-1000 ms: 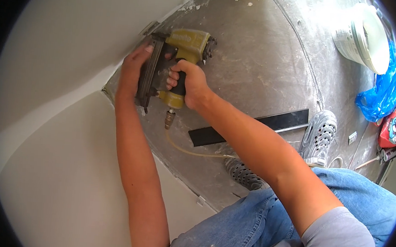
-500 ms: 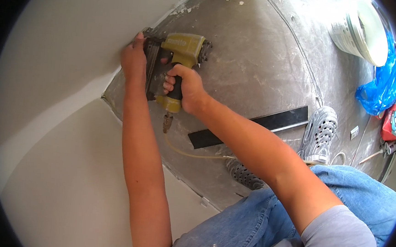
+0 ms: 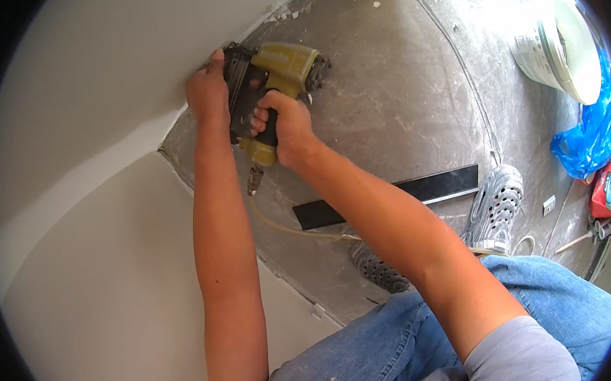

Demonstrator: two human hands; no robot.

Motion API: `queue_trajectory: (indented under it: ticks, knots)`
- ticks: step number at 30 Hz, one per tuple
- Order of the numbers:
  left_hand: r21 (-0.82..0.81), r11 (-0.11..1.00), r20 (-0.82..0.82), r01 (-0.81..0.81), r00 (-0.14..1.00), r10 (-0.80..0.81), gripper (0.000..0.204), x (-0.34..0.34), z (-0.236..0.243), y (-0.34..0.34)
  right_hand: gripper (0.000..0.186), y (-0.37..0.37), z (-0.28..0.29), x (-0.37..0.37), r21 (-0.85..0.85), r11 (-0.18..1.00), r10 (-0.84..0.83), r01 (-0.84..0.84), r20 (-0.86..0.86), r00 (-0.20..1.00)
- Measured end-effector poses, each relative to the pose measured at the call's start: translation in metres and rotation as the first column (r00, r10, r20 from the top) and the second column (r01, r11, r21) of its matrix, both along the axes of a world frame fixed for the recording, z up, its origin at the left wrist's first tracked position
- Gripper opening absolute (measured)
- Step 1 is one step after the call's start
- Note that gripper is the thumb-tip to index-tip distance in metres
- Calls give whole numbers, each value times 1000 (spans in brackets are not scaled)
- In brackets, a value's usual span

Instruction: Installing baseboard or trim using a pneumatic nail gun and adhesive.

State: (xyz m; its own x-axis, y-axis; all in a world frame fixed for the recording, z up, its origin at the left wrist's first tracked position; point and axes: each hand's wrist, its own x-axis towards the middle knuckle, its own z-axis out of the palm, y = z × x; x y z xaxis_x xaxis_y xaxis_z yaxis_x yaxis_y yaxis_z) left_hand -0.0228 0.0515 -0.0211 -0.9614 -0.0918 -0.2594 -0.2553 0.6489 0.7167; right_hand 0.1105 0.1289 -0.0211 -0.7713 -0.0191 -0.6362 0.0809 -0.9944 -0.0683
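Observation:
My right hand (image 3: 286,125) is wrapped around the black grip of a yellow air nail gun (image 3: 284,60). The gun's dark magazine and nose face the base of the white wall (image 3: 116,57). From its lower end, a metal fitting (image 3: 254,178) joins a pale air hose (image 3: 288,229). My left hand (image 3: 207,93) is low against the wall beside the gun's nose, one fingertip pointing up. Its other fingers are bent and mostly hidden, and what they hold there is not visible. Behind my right forearm, a black flat strip (image 3: 447,184) lies on the floor.
Dusty grey floor (image 3: 390,90) meets the walls in a corner at left. At upper right are a white bucket (image 3: 542,55), a blue plastic bag (image 3: 585,139) and a red bag (image 3: 607,187). My grey clogs (image 3: 497,204) stand beside the strip. White crumbs lie along the wall.
The nail gun has shifted slightly up the picture and tilted a little, carried by my right hand. The hose fitting moved with it. My left hand stays at nearly the same spot.

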Motion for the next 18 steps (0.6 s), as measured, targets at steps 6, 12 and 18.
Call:
queue_trajectory:
  ticks: [6,12,18]
  knots:
    - [62,998,7,11,1000,-11,53,0,1,-3,31,0,-2,-1,5,1000,-2,2,2,1000]
    - [221,975,108,-1,994,-24,51,-6,-3,-24,28,0,1,-2,1,1000,-14,14,4,1000]
    - [237,971,121,37,990,-67,49,-7,-5,-27,26,-1,-2,2,-37,999,-33,33,-11,999]
